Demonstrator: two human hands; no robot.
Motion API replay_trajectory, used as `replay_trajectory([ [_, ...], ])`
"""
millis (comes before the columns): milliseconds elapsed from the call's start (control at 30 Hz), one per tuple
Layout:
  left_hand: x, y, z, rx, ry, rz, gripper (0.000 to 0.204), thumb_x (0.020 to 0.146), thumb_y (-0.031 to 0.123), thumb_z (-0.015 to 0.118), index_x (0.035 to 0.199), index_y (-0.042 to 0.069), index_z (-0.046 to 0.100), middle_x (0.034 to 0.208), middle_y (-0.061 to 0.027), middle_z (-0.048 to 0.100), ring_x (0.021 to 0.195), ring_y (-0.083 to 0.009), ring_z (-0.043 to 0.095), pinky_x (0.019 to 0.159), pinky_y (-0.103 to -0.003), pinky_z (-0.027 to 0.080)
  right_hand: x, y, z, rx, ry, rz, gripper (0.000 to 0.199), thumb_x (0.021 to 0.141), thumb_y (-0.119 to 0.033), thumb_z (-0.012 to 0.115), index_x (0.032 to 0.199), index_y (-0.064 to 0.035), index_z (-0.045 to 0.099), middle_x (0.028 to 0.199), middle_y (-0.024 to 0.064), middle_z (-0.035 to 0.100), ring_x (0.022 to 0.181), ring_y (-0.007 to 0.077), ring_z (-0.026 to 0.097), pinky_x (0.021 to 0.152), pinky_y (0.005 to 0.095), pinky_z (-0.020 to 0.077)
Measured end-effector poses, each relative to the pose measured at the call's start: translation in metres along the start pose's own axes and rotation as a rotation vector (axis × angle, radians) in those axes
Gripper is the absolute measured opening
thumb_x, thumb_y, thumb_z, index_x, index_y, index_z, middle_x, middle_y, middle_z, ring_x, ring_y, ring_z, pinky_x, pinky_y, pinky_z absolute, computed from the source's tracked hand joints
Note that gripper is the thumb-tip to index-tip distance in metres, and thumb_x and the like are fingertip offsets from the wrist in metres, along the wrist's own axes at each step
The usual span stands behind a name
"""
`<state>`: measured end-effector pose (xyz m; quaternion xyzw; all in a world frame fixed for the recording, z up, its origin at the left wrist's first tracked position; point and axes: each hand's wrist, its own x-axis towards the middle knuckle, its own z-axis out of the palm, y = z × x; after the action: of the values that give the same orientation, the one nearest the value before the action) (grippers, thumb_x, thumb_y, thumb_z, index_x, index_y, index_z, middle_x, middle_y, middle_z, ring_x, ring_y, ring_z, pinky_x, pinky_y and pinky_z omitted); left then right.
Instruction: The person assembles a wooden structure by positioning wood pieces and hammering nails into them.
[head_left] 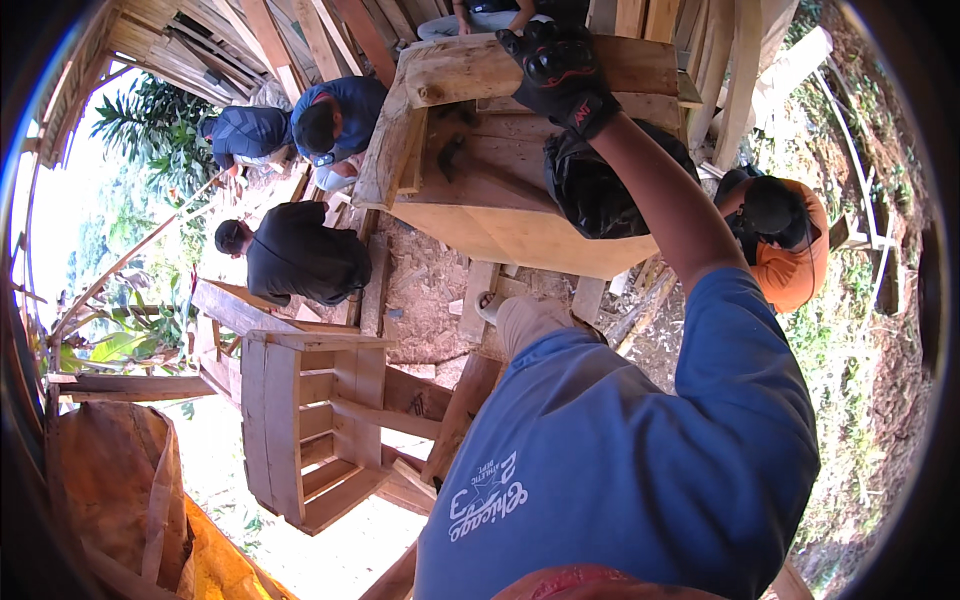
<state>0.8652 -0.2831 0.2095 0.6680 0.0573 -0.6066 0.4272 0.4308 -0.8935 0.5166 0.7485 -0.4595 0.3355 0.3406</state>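
Observation:
My right hand (560, 75), in a black glove with a hard knuckle guard, reaches up to a large wooden workbench (520, 238). Its fingers curl over the thick wooden board (465, 72) along the bench's far edge, though their tips are partly hidden. Below that wrist, a black plastic bag (600, 190) hangs over the bench's right part. A hammer (452, 160) with a dark head and wooden handle lies in the recessed top, left of the bag. Another dark item near it is too unclear to name. Nothing shows of my left hand.
A slatted wooden crate (272, 425) stands at the lower left, beside loose planks (465, 415). Several people work around the bench, among them one in black (308, 255) and one in orange (800, 250). Wood chips (425, 300) cover the ground. Long boards (270, 45) lean behind.

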Motion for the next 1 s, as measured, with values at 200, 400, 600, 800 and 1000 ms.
replay_trajectory([
  [200,0.002,0.0,0.002,-0.012,-0.003,0.001,0.057,0.106,0.037,0.065,0.146,0.0,0.05,0.138,-0.0172,0.06,0.13,-0.0269,0.057,0.111,-0.037,0.048,-0.025,0.079,-0.019,-0.053,-0.273,0.248,0.076,0.077,-0.047,0.084,0.146,-0.0202,0.064,0.122,0.0131,0.074,0.114,0.0334,0.071,0.101,0.0497,0.0557],
  [400,0.008,-0.002,0.008,-0.019,0.003,-0.009,0.056,0.106,0.036,0.066,0.145,0.0,0.051,0.137,-0.0171,0.06,0.129,-0.027,0.057,0.111,-0.037,0.048,-0.041,0.158,-0.044,0.127,-0.424,0.534,0.08,0.081,-0.048,0.08,0.152,-0.0153,0.059,0.14,0.0175,0.069,0.129,0.0363,0.066,0.111,0.0468,0.0514],
  [600,0.02,0.008,0.016,0.016,-0.004,-0.019,0.056,0.105,0.036,0.067,0.144,0.0,0.051,0.135,-0.017,0.061,0.128,-0.0271,0.058,0.11,-0.037,0.049,-0.054,0.187,-0.05,0.145,-0.459,0.565,0.082,0.078,-0.045,0.081,0.15,-0.014,0.058,0.14,0.0178,0.067,0.128,0.0382,0.066,0.11,0.0479,0.0526],
  [800,0.028,0.019,0.023,0.035,-0.009,-0.025,0.055,0.105,0.035,0.068,0.143,0.0,0.052,0.134,-0.0169,0.061,0.128,-0.0271,0.058,0.11,-0.037,0.05,-0.064,0.132,-0.011,0.13,-0.608,0.31,0.083,0.065,-0.038,0.09,0.139,-0.0106,0.066,0.13,0.0184,0.068,0.122,0.0391,0.067,0.104,0.0483,0.0552],
  [1000,0.036,0.023,0.023,0.05,-0.019,-0.029,0.054,0.104,0.035,0.069,0.142,0.0,0.053,0.133,-0.0168,0.062,0.127,-0.0272,0.058,0.109,-0.037,0.05,-0.083,0.096,0.054,0.137,-0.696,0.142,0.089,0.06,-0.037,0.088,0.142,-0.0112,0.064,0.133,0.0207,0.067,0.123,0.0404,0.066,0.108,0.0525,0.0531],
])
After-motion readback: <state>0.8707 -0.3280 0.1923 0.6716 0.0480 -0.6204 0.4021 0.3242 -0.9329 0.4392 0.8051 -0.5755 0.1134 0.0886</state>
